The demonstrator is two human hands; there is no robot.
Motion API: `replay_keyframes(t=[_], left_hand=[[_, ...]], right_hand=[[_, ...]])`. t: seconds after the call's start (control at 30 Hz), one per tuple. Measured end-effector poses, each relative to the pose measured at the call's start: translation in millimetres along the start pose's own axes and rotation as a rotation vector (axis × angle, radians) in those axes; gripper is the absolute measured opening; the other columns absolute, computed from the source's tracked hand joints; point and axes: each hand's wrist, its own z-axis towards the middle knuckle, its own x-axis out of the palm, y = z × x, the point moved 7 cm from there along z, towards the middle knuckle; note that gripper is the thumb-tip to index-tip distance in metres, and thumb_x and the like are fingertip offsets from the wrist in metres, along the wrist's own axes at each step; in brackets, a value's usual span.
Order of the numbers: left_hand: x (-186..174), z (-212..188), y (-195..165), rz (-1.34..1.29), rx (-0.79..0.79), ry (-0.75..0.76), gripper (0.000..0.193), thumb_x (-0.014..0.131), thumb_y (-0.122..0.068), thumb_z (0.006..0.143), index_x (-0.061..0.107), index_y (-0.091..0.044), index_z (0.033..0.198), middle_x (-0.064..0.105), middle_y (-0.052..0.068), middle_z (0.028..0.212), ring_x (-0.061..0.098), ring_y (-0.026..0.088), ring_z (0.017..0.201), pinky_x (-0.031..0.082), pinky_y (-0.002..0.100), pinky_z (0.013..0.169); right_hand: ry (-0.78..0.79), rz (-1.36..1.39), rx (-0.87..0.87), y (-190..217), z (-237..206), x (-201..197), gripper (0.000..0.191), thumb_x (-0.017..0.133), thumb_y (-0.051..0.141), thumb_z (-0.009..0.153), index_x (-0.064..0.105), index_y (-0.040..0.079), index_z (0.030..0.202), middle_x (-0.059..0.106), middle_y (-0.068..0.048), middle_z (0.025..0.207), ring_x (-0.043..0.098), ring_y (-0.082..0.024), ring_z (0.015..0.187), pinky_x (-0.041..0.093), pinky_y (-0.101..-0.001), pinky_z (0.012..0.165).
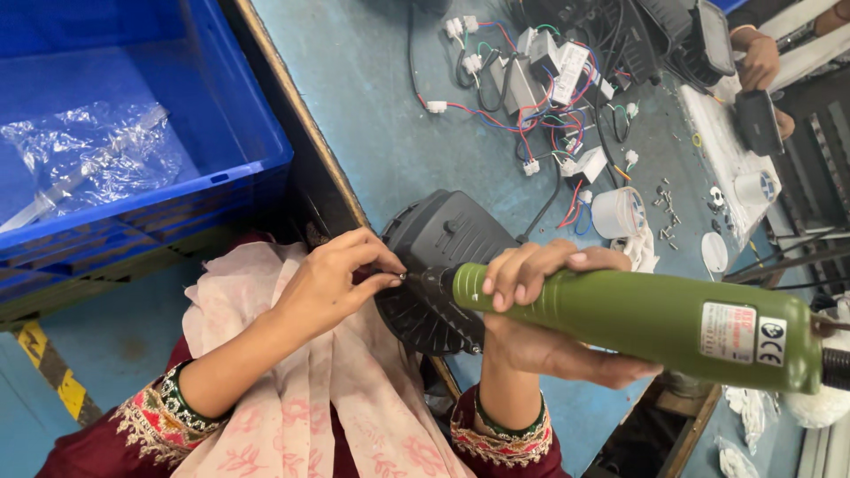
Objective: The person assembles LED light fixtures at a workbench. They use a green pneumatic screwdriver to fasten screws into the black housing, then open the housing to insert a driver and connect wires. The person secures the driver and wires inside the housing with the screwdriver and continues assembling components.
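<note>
Two pale rectangular labels near the butt of the green cylindrical electric screwdriver (655,323) in my right grip (540,310), left grip (341,279) pinching a small screw at its tip, black ribbed plastic housing (443,239) on the worktop (372,124) edge.

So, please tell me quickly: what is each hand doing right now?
Left hand: fingertips pinched on a small screw at the black housing.
Right hand: closed around the green electric screwdriver.

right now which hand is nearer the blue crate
Left. The left hand pinches a screw at the black housing, just below the blue crate; the right hand grips the green electric screwdriver, farther away.
</note>
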Motion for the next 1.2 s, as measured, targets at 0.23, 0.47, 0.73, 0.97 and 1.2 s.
replay_keyframes(t=[0.23, 0.47, 0.73, 0.97, 1.2], left_hand=[[-1.7, 0.6, -4.3, 0.108, 0.105, 0.000, 0.014, 0.077, -0.016, 0.083, 0.075, -0.010, 0.096, 0.066, 0.004, 0.093, 0.067, 0.022, 0.086, 0.053, 0.034, 0.075], [2.4, -6.3, 13.6, 0.076, 0.108, -0.023, 0.031, 0.082, -0.025, 0.081, 0.070, -0.012, 0.107, 0.059, 0.009, 0.108, 0.064, 0.026, 0.100, 0.054, 0.036, 0.083], [26.3, -5.1, 26.9, 0.128, 0.250, -0.096, 0.127, 0.097, -0.048, 0.051, 0.032, -0.007, 0.152, 0.031, 0.028, 0.157, 0.031, 0.047, 0.140, 0.031, 0.060, 0.108], [34.7, 1.6, 28.7, 0.154, 0.179, -0.120, 0.111, 0.093, -0.047, 0.058, 0.044, -0.018, 0.153, 0.053, 0.009, 0.151, 0.047, 0.036, 0.138, 0.038, 0.052, 0.111], [27.9, 0.4, 20.7, 0.177, 0.169, -0.144, 0.107, 0.092, -0.046, 0.059, 0.046, -0.018, 0.152, 0.067, 0.012, 0.134, 0.050, 0.036, 0.138, 0.040, 0.048, 0.108]], right_hand=[[-0.007, -0.060, 0.026, -7.6, 3.0, 1.5, 0.099, 0.033, 0.091, 0.086, 0.051, -0.003, 0.115, 0.055, -0.017, 0.072, 0.054, -0.026, 0.052, 0.050, -0.0390, 0.050], [0.053, -0.013, 0.157, -22.4, 18.8, 3.8, 0.096, 0.041, 0.091, 0.086, 0.049, -0.001, 0.111, 0.056, -0.016, 0.069, 0.053, -0.022, 0.051, 0.049, -0.0363, 0.047], [0.071, -0.077, 0.224, -30.7, 26.2, 12.4, 0.098, 0.048, 0.092, 0.080, 0.047, 0.000, 0.113, 0.055, -0.015, 0.066, 0.052, -0.020, 0.048, 0.050, -0.0361, 0.045], [0.054, -0.105, 0.201, -32.1, 20.9, 16.8, 0.099, 0.050, 0.092, 0.079, 0.047, -0.001, 0.113, 0.055, -0.016, 0.066, 0.053, -0.021, 0.047, 0.051, -0.0360, 0.044], [0.018, -0.165, 0.199, -34.6, 21.4, 15.9, 0.097, 0.046, 0.090, 0.078, 0.046, -0.002, 0.110, 0.053, -0.016, 0.064, 0.050, -0.021, 0.044, 0.049, -0.0363, 0.042]])
